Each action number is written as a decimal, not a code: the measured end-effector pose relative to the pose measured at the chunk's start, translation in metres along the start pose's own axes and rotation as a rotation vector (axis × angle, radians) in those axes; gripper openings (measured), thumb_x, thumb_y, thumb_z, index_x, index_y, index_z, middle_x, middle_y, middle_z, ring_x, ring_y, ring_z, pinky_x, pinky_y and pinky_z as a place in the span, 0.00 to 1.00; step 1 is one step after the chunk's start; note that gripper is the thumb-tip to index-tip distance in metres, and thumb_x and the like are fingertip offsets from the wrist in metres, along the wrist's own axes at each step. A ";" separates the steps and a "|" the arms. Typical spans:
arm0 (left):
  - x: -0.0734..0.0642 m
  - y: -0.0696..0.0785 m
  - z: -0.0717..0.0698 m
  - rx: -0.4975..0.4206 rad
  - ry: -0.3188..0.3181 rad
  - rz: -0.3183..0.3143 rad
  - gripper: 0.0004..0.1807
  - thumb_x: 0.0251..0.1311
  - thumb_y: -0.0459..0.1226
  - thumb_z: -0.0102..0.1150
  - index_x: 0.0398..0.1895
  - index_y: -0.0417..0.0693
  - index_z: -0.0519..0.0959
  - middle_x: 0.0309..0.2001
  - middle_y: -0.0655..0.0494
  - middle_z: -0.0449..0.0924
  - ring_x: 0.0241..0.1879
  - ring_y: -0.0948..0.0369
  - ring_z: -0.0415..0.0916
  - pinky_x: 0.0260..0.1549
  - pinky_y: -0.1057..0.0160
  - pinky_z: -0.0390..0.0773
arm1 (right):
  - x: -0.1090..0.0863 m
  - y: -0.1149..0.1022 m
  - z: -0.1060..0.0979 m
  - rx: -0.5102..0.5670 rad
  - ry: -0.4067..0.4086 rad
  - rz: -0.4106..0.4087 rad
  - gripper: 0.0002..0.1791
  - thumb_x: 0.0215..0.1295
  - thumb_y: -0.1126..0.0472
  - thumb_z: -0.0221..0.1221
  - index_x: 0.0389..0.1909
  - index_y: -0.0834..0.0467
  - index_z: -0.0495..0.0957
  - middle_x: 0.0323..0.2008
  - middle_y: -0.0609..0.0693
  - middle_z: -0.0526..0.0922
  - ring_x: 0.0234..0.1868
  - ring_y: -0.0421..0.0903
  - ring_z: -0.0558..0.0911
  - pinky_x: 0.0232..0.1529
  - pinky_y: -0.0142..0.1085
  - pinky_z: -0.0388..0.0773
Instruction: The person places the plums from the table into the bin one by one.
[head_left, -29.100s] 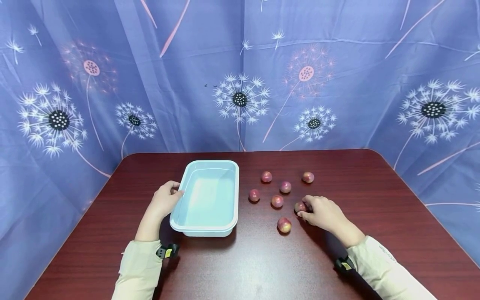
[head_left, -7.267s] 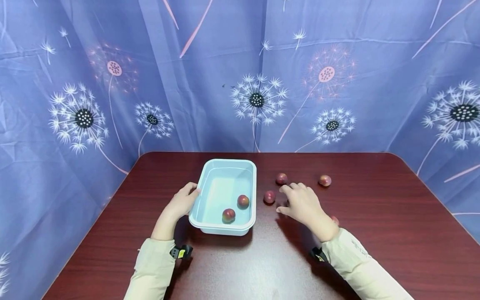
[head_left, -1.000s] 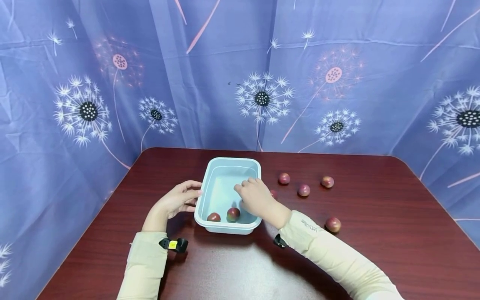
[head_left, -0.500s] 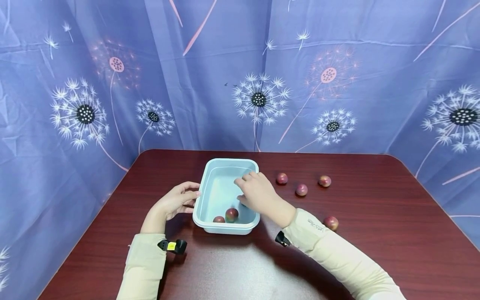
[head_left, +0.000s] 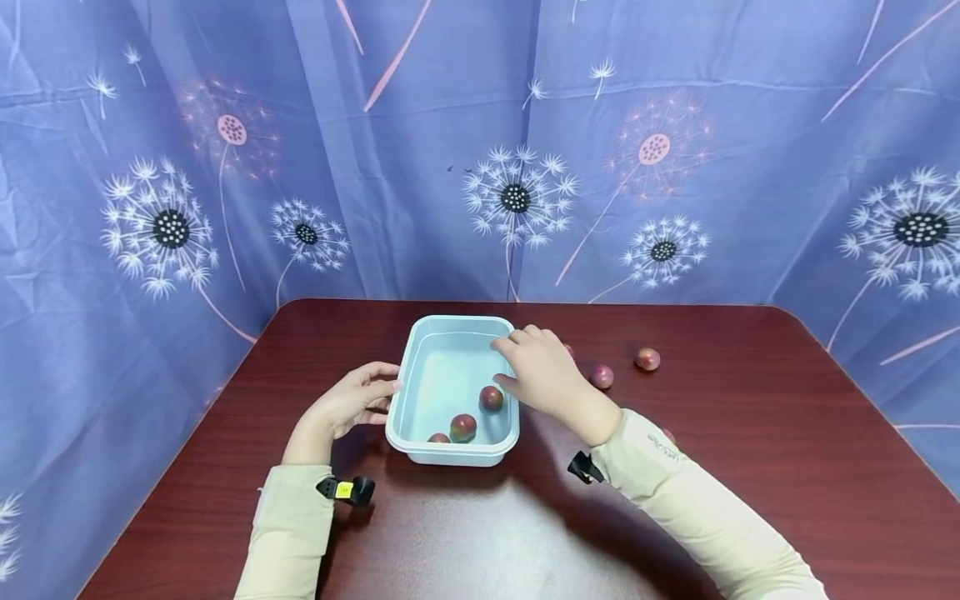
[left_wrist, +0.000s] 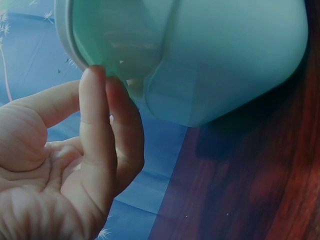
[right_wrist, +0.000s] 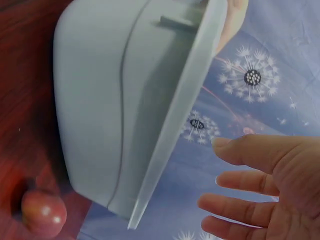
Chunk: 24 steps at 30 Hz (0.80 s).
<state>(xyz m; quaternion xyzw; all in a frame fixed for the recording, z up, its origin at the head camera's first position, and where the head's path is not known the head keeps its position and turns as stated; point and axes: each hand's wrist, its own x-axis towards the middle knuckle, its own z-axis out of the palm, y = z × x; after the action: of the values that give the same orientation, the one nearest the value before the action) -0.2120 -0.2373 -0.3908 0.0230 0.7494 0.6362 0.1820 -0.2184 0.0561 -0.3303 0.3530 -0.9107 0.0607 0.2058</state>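
Note:
A light blue plastic tub (head_left: 453, 448) stands on the table, and three red plums lie inside it. One plum (head_left: 491, 398) is near the right wall, another plum (head_left: 462, 427) near the front, and a third plum (head_left: 438, 437) is mostly hidden by the front wall. My left hand (head_left: 356, 402) pinches the tub's left rim, as the left wrist view also shows. Over the tub's right rim hovers my right hand (head_left: 543, 369), its fingers spread and holding nothing. The right wrist view shows this hand (right_wrist: 260, 190) apart from the tub and a plum (right_wrist: 43, 213) beside the tub.
Right of the tub lie more plums on the dark red table (head_left: 750, 400): one plum (head_left: 602, 376), one further back (head_left: 647, 359), and others partly covered by my right hand and sleeve. A blue dandelion-print curtain (head_left: 420, 208) hangs behind the table.
Over the last second my right hand lets go of a plum inside the tub and draws back up and right. My left hand stays at the rim. Earlier, the tub was empty.

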 end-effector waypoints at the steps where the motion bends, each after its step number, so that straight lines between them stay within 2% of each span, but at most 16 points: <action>1: 0.000 0.000 0.000 -0.002 0.000 0.001 0.27 0.67 0.37 0.51 0.65 0.34 0.59 0.40 0.52 0.80 0.33 0.63 0.79 0.35 0.64 0.82 | -0.001 0.002 -0.001 -0.004 0.005 0.003 0.21 0.49 0.56 0.70 0.44 0.59 0.79 0.33 0.52 0.81 0.35 0.52 0.76 0.36 0.45 0.73; 15: 0.000 0.000 0.000 -0.015 -0.004 -0.010 0.27 0.67 0.37 0.51 0.65 0.34 0.59 0.40 0.54 0.80 0.33 0.64 0.80 0.35 0.64 0.81 | -0.011 0.029 -0.013 0.013 0.001 0.099 0.19 0.49 0.57 0.69 0.42 0.60 0.80 0.34 0.55 0.82 0.37 0.56 0.77 0.38 0.47 0.73; 24: 0.001 0.000 0.001 -0.017 -0.009 -0.005 0.25 0.67 0.37 0.50 0.64 0.34 0.60 0.40 0.55 0.80 0.33 0.64 0.80 0.35 0.64 0.81 | -0.033 0.045 -0.015 0.026 0.041 0.119 0.15 0.45 0.61 0.68 0.36 0.60 0.79 0.28 0.53 0.81 0.32 0.56 0.77 0.32 0.47 0.72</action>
<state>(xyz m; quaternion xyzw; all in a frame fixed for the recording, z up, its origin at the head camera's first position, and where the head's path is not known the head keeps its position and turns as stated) -0.2124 -0.2359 -0.3908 0.0225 0.7431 0.6421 0.1870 -0.2213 0.1140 -0.3293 0.2995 -0.9247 0.0922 0.2160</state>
